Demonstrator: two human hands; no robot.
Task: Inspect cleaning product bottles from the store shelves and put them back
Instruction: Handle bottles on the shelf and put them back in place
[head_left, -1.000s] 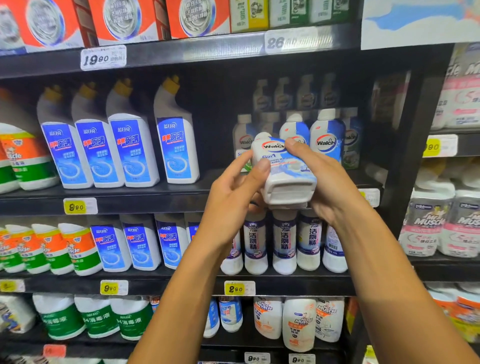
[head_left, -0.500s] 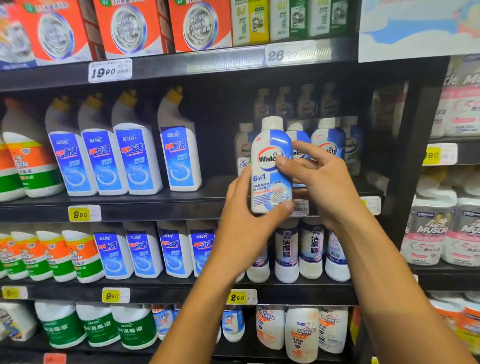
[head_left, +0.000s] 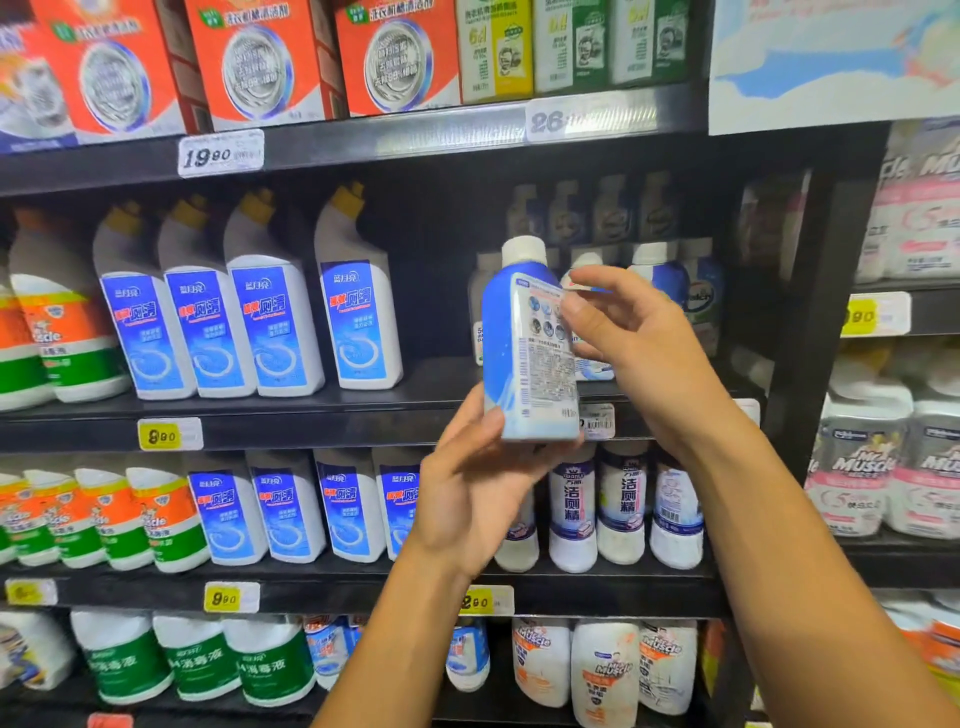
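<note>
In the head view, the blue-and-white bottle (head_left: 527, 353) stands upright in front of the middle shelf (head_left: 311, 421), its back label facing the camera. The left hand (head_left: 467, 483) grips its base; the right hand (head_left: 631, 338) touches its side with loosely spread fingers.

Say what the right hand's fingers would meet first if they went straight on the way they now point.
Probably the held bottle: the right hand points left, fingertips at its back label. Whether they touch it is unclear.
</note>
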